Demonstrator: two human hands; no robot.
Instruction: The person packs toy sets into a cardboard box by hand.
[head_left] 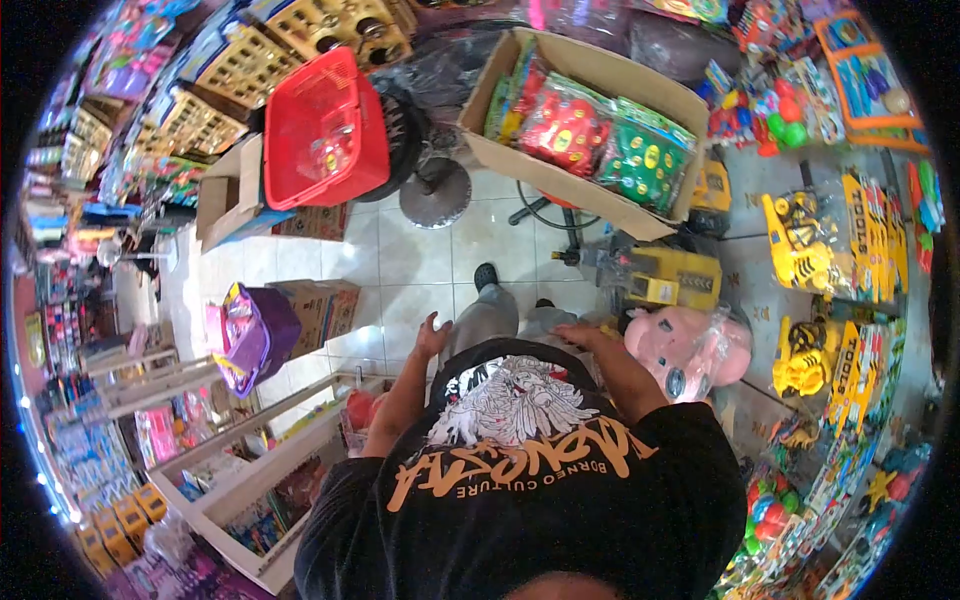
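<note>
My left hand (432,336) hangs beside my left thigh, holding nothing, its fingers apart. By my right thigh, my right hand (582,336) is open with the fingers stretched out and nothing visible in it. Nearest to the right hand is a pink toy (665,350) wrapped in clear plastic. Just ahead of that lies a yellow toy vehicle (672,276), also in plastic. In front of me a cardboard box (560,178) stands open, with red toy packs (565,125) and green toy packs (643,150) inside.
A red basket (283,180) rests at the front left near a round metal base (437,195). A purple basket (268,330) is at my left, above a wooden display rack (230,490). Packaged yellow toy trucks (800,245) hang at the right. Tiled floor (415,250) lies ahead.
</note>
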